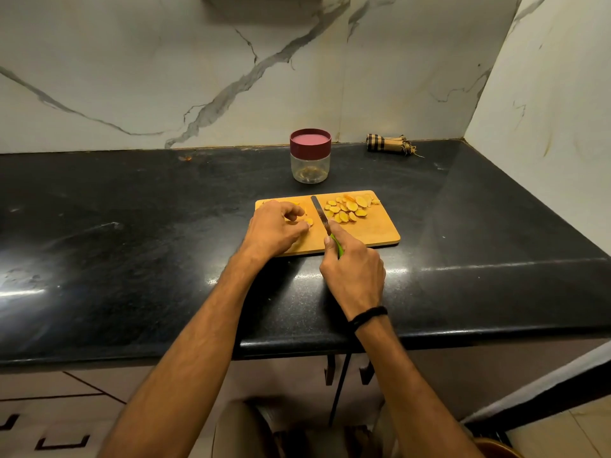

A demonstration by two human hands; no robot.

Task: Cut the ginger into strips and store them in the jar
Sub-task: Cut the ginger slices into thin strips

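A wooden cutting board (373, 231) lies on the black counter. Several round ginger slices (347, 208) are heaped on its right half. My left hand (272, 228) rests on the board's left half, its curled fingers holding ginger pieces (305, 221) down. My right hand (355, 271) grips the green handle of a knife (320, 211); the blade points away from me and lies between the two ginger groups. A clear jar (310, 166) with a maroon lid (310, 140) on it stands behind the board.
A rolled checked cloth (388, 144) lies at the back right against the marble wall. The black counter (132, 226) stretches wide to the left; its front edge runs under my forearms. The wall corner closes in the right side.
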